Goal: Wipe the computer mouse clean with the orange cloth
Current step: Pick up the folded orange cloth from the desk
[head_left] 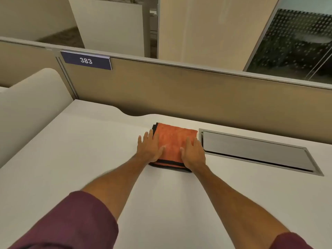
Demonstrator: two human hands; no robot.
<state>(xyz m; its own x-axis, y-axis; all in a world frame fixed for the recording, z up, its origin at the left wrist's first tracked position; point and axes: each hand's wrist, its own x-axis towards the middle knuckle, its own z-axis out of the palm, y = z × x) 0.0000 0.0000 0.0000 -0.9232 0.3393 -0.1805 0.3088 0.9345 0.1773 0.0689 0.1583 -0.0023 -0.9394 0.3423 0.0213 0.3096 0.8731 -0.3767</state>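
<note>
I see a white desk [71, 159] against a tan partition [161, 90]. My left hand [150, 150] and right hand [193, 153] lie flat, fingers unclenched, on the folded orange cloth [173, 142], its long axis running away from me.

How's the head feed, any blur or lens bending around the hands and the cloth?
Head view: soft motion blur on the left hand, right hand and orange cloth; the wide lens bows the partition rail; even warm light, no glare on the desk.
</note>
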